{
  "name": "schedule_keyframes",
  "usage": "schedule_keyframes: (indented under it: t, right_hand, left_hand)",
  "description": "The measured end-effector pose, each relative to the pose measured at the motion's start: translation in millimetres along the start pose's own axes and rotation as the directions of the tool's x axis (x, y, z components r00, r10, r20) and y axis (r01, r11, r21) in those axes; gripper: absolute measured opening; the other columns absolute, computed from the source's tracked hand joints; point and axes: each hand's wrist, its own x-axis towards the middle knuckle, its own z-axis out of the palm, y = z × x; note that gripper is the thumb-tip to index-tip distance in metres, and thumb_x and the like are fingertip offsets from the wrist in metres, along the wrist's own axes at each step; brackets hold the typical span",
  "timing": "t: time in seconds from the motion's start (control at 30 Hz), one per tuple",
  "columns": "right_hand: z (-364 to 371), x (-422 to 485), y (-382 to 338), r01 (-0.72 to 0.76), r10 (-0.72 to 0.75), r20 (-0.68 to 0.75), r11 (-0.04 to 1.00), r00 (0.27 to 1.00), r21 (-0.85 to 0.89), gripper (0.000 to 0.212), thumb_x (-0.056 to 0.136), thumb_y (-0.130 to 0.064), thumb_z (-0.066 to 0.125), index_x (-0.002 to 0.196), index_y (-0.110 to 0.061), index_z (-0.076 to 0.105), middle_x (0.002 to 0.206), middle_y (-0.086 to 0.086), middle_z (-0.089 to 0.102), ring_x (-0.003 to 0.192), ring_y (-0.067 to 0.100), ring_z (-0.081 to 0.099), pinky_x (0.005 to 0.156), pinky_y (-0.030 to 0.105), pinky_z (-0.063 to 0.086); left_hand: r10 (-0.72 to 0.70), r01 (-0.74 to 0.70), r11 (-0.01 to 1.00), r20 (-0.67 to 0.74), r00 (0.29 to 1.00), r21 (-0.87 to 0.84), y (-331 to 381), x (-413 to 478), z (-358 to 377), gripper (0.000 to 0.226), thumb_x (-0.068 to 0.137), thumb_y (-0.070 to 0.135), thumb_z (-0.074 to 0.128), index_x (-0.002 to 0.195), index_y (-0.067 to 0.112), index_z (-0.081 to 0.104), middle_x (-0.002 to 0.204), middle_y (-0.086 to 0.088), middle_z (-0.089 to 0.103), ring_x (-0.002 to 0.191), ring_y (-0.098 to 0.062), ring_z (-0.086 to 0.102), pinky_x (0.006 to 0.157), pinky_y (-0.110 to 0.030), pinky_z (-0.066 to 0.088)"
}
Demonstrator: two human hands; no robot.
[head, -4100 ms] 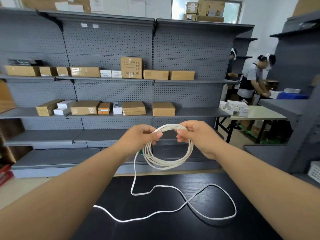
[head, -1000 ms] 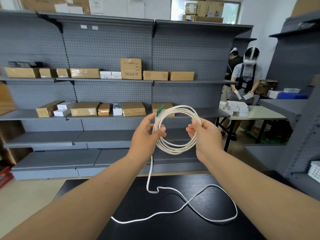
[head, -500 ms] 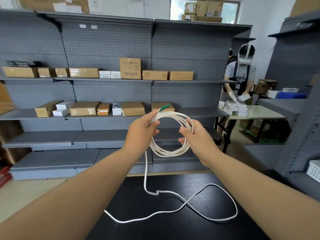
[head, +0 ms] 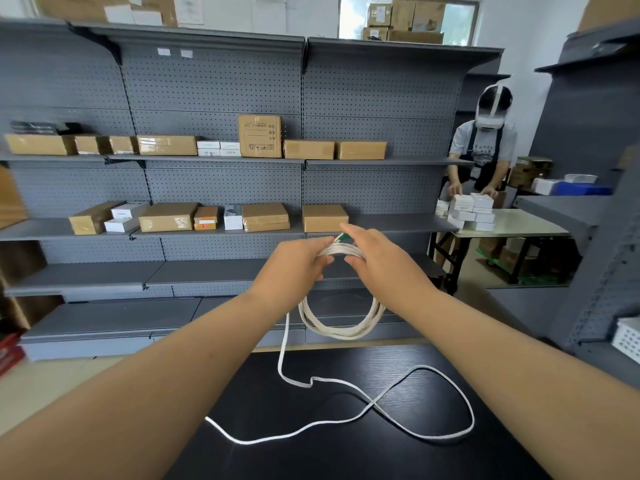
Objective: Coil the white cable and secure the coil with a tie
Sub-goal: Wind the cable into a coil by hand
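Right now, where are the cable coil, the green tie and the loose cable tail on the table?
cable coil (head: 341,333): head view, bottom arc of the hanging loops.
green tie (head: 345,239): head view, visible bit atop the coil.
loose cable tail (head: 440,438): head view, lower edge of its right loop.

The white cable I am holding in my left hand and right hand is looking matt and faintly textured, more like flat woven cord than slick plastic. The black surface below is showing fine wood grain with a slight sheen. The grey shelving is looking like matt painted metal, perforated all over, and the brown boxes are reading as plain cardboard, some catching light on glossy tape.
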Motion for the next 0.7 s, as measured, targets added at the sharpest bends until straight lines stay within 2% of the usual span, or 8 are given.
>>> schedule_keyframes:
  t: [0.03, 0.2, 0.3, 0.4, 0.5, 0.6, 0.7]
  right_hand:
    - [0, 0, 0, -0.013, 0.012, -0.017, 1.000, 1.000, -0.007, 0.045, 0.095, -0.025, 0.047, 0.139, -0.024, 0.035, 0.128, 0.006, 0.050, 0.111, 0.030, 0.053, 0.088, 0.038, 0.042]
    - [2, -6, -3, -0.055, 0.048, -0.106, 0.996, 0.993, -0.064, 0.035, 0.093, -0.025, 0.052, 0.127, -0.019, 0.050, 0.118, 0.009, 0.044, 0.095, 0.033, 0.056, 0.077, 0.037, 0.044]
    - [2, -8, -3, -0.022, 0.010, -0.117, 0.994, 0.993, -0.105, 0.032, 0.092, -0.023, 0.053, 0.123, -0.013, 0.052, 0.124, 0.009, 0.043, 0.095, 0.034, 0.057, 0.075, 0.040, 0.046]
    - [2, -8, -4, -0.023, 0.014, -0.066, 0.990, 0.998, -0.142, 0.039, 0.094, -0.027, 0.049, 0.131, -0.014, 0.044, 0.128, 0.005, 0.046, 0.103, 0.032, 0.056, 0.080, 0.038, 0.044]
    - [4, -7, -2, -0.014, 0.008, -0.024, 0.971, 1.000, -0.237, 0.043, 0.097, -0.031, 0.043, 0.136, -0.016, 0.039, 0.124, 0.006, 0.049, 0.103, 0.030, 0.057, 0.080, 0.035, 0.044]
    - [7, -6, 0, 0.010, -0.019, -0.026, 0.944, 0.999, -0.329, 0.034, 0.098, -0.031, 0.039, 0.124, -0.012, 0.048, 0.111, 0.009, 0.052, 0.092, 0.033, 0.060, 0.072, 0.037, 0.046]
    - [7, -4, -1, 0.020, -0.040, -0.058, 0.946, 0.997, -0.323, 0.028, 0.099, -0.029, 0.039, 0.113, -0.009, 0.053, 0.102, 0.010, 0.054, 0.085, 0.036, 0.061, 0.065, 0.036, 0.042]
  left_hand:
    - [-0.002, 0.002, 1.000, 0.003, 1.000, 0.017, 0, 0, 0, 0.033, 0.096, 0.020, 0.046, 0.127, 0.028, 0.055, 0.088, 0.000, 0.061, 0.076, -0.015, 0.065, 0.055, -0.016, 0.036]
    - [0.004, -0.005, 1.000, 0.009, 1.000, 0.020, 0, 1, 1, 0.032, 0.096, 0.018, 0.047, 0.125, 0.026, 0.057, 0.090, 0.001, 0.061, 0.070, -0.010, 0.059, 0.054, -0.002, 0.035]
    - [-0.004, 0.004, 1.000, 0.003, 1.000, -0.023, 0, 0, 4, 0.033, 0.095, 0.018, 0.049, 0.127, 0.026, 0.056, 0.095, 0.000, 0.063, 0.075, -0.013, 0.061, 0.058, -0.011, 0.035]
    - [-0.008, 0.009, 1.000, 0.015, 1.000, -0.027, 0, -1, 5, 0.034, 0.096, 0.019, 0.048, 0.128, 0.026, 0.056, 0.099, -0.001, 0.065, 0.074, -0.011, 0.060, 0.068, -0.015, 0.035]
    - [0.035, -0.036, 0.999, 0.029, 0.999, 0.031, 0, 0, 5, 0.029, 0.096, 0.017, 0.047, 0.121, 0.024, 0.060, 0.096, -0.003, 0.068, 0.074, -0.015, 0.062, 0.067, -0.019, 0.037]
    - [0.054, -0.054, 0.998, 0.008, 0.999, 0.026, -2, 0, 7, 0.024, 0.095, 0.018, 0.048, 0.114, 0.024, 0.062, 0.087, -0.006, 0.068, 0.076, -0.017, 0.062, 0.064, -0.020, 0.037]
    - [0.038, -0.040, 0.997, -0.042, 0.998, -0.067, -5, 0, 10, 0.021, 0.093, 0.020, 0.053, 0.111, 0.024, 0.063, 0.078, 0.007, 0.061, 0.072, -0.010, 0.056, 0.063, -0.016, 0.033]
